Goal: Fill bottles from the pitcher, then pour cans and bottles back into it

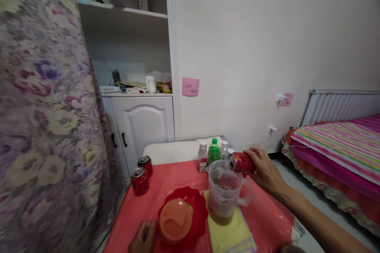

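Note:
My right hand point(260, 167) is wrapped round a red drink can point(241, 162), tilted with its opened top over the rim of a clear plastic measuring jug point(224, 193). A little brownish matter shows inside the jug, which stands upright on a folded yellow cloth point(230, 233). At the lower edge, my left hand point(143, 237) has loosely curled fingers, with nothing visible in them. It is beside a red scalloped plate point(197, 221), on which sits a round orange lidded container point(175, 219). Two more red cans point(139, 181) stand upright at the table's left.
Several small bottles with white and green caps point(214, 154) stand behind the jug. A red cover point(175, 176) lies on the table. A floral curtain point(44, 106) hangs at left beside a white cabinet point(145, 122). To the right is a bed point(341, 142).

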Demonstrator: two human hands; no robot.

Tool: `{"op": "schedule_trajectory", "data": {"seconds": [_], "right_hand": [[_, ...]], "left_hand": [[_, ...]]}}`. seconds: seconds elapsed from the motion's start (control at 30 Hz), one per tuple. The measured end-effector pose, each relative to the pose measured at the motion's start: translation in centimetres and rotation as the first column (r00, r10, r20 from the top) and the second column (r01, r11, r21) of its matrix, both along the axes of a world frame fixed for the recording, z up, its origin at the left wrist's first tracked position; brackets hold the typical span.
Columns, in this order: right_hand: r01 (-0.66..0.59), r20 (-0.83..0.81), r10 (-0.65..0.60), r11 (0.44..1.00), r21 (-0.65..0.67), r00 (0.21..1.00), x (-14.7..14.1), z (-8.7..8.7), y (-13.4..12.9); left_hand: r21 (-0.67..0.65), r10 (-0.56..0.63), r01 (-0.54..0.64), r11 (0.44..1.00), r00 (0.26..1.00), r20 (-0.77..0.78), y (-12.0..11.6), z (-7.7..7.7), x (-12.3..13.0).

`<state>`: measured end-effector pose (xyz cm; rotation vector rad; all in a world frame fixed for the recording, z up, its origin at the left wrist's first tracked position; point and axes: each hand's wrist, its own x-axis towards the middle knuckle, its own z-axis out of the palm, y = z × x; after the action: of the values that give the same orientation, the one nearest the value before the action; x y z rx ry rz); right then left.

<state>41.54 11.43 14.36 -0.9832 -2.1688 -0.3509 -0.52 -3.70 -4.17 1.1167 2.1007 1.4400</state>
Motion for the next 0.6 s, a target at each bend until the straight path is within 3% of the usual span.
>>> {"op": "schedule_trajectory", "data": {"seconds": [0.3, 0.6], "right_hand": [[-0.008, 0.042, 0.007, 1.0, 0.02, 0.999, 0.0, 0.2, 0.2], [-0.009, 0.047, 0.007, 0.999, 0.042, 0.999, -0.3, 0.3, 0.3]], "left_hand": [[0.045, 0.035, -0.035, 0.998, 0.999, 0.013, -0.4, 1.1, 0.6], [0.007, 0.026, -0.026, 1.0, 1.0, -0.004, 0.1, -0.3, -0.3]]}}
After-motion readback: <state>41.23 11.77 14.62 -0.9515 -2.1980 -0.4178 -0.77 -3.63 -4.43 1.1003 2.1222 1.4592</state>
